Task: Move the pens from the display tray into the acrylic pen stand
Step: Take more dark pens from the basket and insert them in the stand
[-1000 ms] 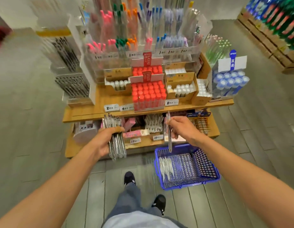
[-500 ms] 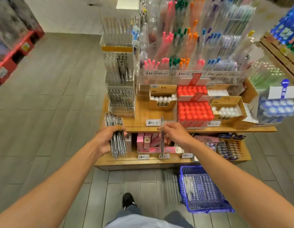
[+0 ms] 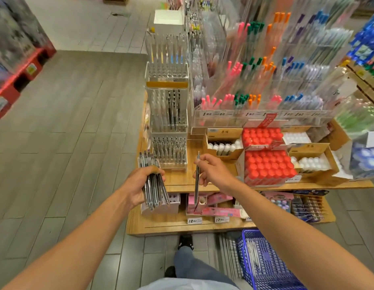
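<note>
Your left hand grips a bundle of pens, fingers curled round; right hand pinches one pen upright near the acrylic stand. Far racks are blurry.

L grip clenched, R grip pinching

The right hand now carries its single slim silver pen nearer the clear acrylic pen stand, just beyond its fingertips.

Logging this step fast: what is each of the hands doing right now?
Left hand: grips a bundle of pens.
Right hand: pinches a single pen, held upright.
</note>
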`<action>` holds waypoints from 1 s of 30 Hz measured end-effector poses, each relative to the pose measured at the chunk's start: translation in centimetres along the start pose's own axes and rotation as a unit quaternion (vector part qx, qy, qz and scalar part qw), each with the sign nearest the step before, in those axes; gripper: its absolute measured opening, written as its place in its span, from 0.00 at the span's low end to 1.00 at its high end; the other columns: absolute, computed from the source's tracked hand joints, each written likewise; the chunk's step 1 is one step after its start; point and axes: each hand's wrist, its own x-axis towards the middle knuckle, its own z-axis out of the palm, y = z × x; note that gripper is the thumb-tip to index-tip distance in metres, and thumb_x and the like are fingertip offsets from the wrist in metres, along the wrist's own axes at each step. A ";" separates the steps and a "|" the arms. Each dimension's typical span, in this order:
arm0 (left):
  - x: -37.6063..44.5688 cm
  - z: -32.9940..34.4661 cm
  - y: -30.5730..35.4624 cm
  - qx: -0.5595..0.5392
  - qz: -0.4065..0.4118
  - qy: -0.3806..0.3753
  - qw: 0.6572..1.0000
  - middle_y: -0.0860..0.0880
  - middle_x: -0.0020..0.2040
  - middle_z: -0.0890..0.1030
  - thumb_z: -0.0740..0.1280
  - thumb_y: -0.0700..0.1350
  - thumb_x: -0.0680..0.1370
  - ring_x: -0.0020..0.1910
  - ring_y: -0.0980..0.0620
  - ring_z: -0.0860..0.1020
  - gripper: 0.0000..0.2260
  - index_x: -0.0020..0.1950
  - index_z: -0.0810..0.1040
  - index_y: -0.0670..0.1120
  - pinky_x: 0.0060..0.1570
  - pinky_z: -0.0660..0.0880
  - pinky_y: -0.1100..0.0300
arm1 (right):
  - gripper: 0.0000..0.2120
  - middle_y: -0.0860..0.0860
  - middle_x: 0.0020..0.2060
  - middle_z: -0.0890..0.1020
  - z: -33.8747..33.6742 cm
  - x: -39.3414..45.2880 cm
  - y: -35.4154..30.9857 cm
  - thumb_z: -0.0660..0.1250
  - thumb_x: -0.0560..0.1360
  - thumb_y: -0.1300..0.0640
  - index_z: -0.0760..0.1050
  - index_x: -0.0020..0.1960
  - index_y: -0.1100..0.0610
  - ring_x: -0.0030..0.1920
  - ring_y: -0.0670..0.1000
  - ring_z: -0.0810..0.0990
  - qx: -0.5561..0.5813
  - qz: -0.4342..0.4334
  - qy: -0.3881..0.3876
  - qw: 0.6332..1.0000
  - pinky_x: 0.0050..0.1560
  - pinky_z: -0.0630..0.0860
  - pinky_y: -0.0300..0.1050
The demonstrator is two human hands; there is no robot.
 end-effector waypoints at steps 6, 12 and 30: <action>2.7 -0.7 1.8 0.019 -0.006 0.035 0.999 0.42 0.38 0.81 0.71 0.37 0.71 0.33 0.48 0.80 0.15 0.56 0.75 0.36 0.32 0.81 0.55 | 0.14 0.52 0.35 0.80 0.5 4.8 -1.3 0.60 0.81 0.49 0.75 0.49 0.59 0.30 0.47 0.79 -0.075 -0.052 0.011 0.996 0.32 0.75 0.40; 4.7 -1.5 2.7 -0.011 -0.019 0.048 0.999 0.41 0.38 0.81 0.71 0.37 0.71 0.34 0.47 0.80 0.16 0.58 0.75 0.34 0.33 0.81 0.55 | 0.03 0.49 0.37 0.81 0.9 8.1 -3.1 0.63 0.81 0.55 0.69 0.51 0.49 0.34 0.45 0.82 -0.102 -0.151 0.063 0.981 0.35 0.78 0.36; 7.8 -5.1 6.0 0.031 -0.077 0.030 0.996 0.41 0.39 0.82 0.70 0.37 0.72 0.35 0.47 0.81 0.16 0.58 0.76 0.34 0.34 0.80 0.55 | 0.05 0.48 0.40 0.83 3.6 11.6 -2.3 0.61 0.81 0.52 0.69 0.55 0.51 0.40 0.48 0.83 -0.286 -0.143 0.077 0.944 0.41 0.81 0.52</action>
